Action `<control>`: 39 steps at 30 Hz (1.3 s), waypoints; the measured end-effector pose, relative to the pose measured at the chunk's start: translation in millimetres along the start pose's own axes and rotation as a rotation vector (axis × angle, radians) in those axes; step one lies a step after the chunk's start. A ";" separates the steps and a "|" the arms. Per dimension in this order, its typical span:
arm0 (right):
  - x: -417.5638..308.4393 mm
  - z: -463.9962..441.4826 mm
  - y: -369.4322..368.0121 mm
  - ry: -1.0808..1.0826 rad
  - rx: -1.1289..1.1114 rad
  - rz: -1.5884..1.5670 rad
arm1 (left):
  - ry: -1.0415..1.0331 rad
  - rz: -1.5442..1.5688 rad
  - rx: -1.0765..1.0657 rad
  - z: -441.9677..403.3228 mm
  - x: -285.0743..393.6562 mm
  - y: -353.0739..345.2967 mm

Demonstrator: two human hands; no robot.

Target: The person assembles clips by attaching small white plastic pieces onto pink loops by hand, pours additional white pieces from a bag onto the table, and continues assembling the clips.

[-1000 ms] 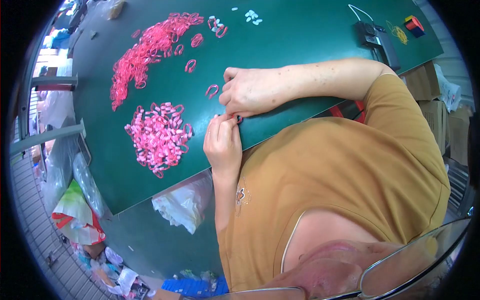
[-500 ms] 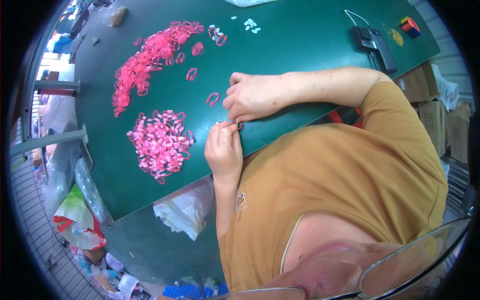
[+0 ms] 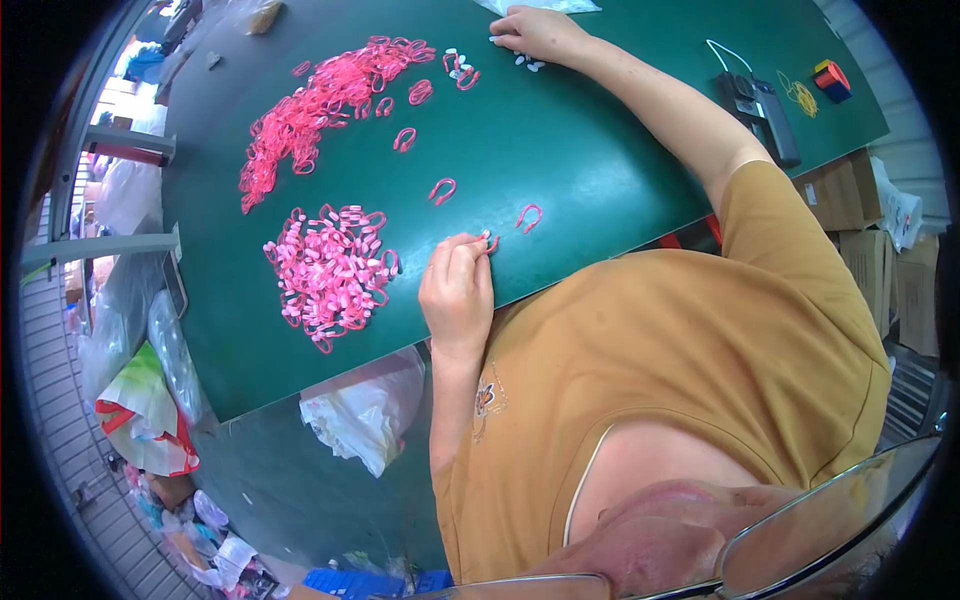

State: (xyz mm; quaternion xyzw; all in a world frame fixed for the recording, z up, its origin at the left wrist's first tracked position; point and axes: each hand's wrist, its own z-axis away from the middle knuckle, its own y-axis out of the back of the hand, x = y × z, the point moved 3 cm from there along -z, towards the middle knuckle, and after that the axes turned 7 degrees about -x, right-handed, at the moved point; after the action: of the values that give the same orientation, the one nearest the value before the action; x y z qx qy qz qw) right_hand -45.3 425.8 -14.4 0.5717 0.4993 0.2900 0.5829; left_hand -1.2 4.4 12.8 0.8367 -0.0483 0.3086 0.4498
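Observation:
My left hand (image 3: 456, 298) is at the table's near edge, its fingertips pinched on a red-pink loop (image 3: 492, 245) with a small white piece at its end. My right hand (image 3: 540, 34) is stretched to the far side, fingers closed, with a small white piece (image 3: 494, 39) at the fingertips. More white pieces (image 3: 530, 64) lie just below it. Single pink loops lie near my left hand, one to its right (image 3: 529, 218) and one above it (image 3: 442, 191). Left of my left hand is a pile of pink loops with pale pieces (image 3: 330, 275); farther back, a pile of plain pink loops (image 3: 335, 95).
The green table (image 3: 610, 160) holds a black device (image 3: 758, 110), yellow string (image 3: 800, 95) and a red-and-yellow item (image 3: 831, 80) at the right. A clear bag (image 3: 560, 5) touches the far edge. A white bag (image 3: 368, 415) hangs below the near edge.
My right hand has moved from beside my left hand up to the white pieces. A loop now shows on the table right of my left hand, which still pinches a loop.

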 end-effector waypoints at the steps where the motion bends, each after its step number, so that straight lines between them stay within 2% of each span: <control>1: 2.2 -2.4 -3.1 0.002 -0.037 0.024 | -0.018 -0.002 0.014 -0.4 -0.3 0.0; 5: 1.4 -1.1 0.6 0.104 0.003 0.033 | -0.038 0.004 0.025 -0.4 0.1 0.8; 7: -28.6 17.9 19.4 0.122 -0.120 -0.281 | -0.033 0.013 0.028 -1.2 -0.1 1.4; 9: -72.1 49.4 46.8 0.426 -0.164 -0.269 | -0.009 0.021 0.021 -0.5 -1.7 0.6; 10: -97.6 70.1 60.5 0.561 -0.116 -0.141 | -0.043 0.019 0.039 -1.6 -2.4 -0.2; 12: -135.7 104.1 79.0 0.777 -0.192 -0.066 | -0.067 0.016 0.034 -2.6 -0.9 1.1; 13: -154.8 121.4 84.2 0.837 -0.239 -0.083 | -0.055 0.015 0.023 -3.4 -1.6 0.6; 15: -179.1 144.7 81.2 0.890 -0.472 -0.069 | -0.067 0.021 0.047 -4.1 -2.0 -0.2; 16: -183.9 152.5 72.8 0.943 -0.455 -0.047 | -0.063 0.021 0.043 -3.4 -1.0 -0.5; 21: -196.7 158.2 58.4 0.980 -0.438 -0.002 | 0.013 0.040 0.024 -2.4 -3.2 -1.9; 39: -199.0 159.1 50.0 0.948 -0.425 -0.054 | 0.014 0.054 0.032 -6.1 -3.9 -1.5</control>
State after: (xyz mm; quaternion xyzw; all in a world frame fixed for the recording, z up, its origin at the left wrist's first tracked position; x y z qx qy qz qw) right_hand 45.4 193.8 59.0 0.2338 0.6531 0.5968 0.4032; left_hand -6.8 9.3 12.0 0.8400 -0.0625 0.3272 0.4282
